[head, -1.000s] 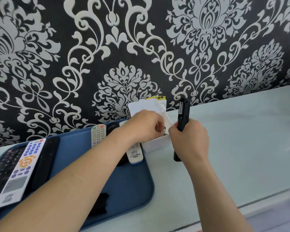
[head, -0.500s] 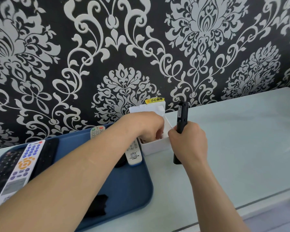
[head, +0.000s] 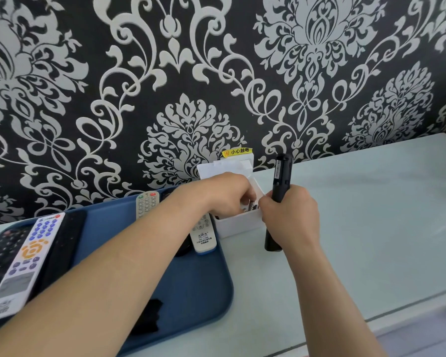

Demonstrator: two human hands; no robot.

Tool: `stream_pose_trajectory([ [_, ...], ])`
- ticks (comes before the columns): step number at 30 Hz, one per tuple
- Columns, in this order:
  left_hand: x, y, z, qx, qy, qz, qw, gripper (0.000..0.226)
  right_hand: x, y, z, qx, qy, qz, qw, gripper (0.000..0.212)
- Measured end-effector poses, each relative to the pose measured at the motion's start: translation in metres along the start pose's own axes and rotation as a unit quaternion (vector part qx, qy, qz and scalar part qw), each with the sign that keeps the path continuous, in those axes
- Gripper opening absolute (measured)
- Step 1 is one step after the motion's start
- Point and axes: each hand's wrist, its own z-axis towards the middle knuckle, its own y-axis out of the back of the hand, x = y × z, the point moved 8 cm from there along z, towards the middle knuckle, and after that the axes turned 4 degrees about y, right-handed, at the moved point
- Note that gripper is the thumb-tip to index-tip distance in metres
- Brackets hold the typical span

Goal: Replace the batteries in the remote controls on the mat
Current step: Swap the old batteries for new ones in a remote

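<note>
My right hand (head: 290, 217) grips a slim black remote control (head: 281, 179), held upright with its lower end near the tabletop. My left hand (head: 227, 194) reaches into a small white box (head: 238, 222) next to the blue mat (head: 196, 287); its fingertips are curled down among batteries (head: 252, 204) inside the box. Whether it holds one is hidden. On the mat lie a white remote with blue and orange buttons (head: 23, 256), black remotes (head: 62, 243), a grey-white remote (head: 146, 203) and a white remote with a blue end (head: 203, 235). A black battery cover (head: 148, 315) lies on the mat.
The patterned black-and-white wall rises right behind the box. A white socket with a yellow warning label (head: 237, 152) sits on it. The pale tabletop (head: 371, 215) stretches to the right, with its front edge (head: 397, 313) near me.
My left hand has pushed deeper into the white box. My right hand with the black remote has stayed nearly in place.
</note>
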Motion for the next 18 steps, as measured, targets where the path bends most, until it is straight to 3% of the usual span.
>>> stream_pose_trajectory([
  [4, -0.002, 0.002, 0.002, 0.006, -0.002, 0.004, 1.0, 0.041, -0.003, -0.001, 0.001, 0.003, -0.007, 0.015, 1.0, 0.009],
  [12, -0.004, 0.001, 0.007, 0.013, 0.011, -0.089, 0.996, 0.04, -0.005, -0.001, 0.001, 0.002, -0.012, 0.025, 1.0, 0.011],
  [18, -0.005, -0.002, 0.012, 0.042, 0.022, -0.061, 0.997, 0.036, -0.005, -0.001, 0.001, 0.001, -0.014, 0.023, 1.0, 0.008],
])
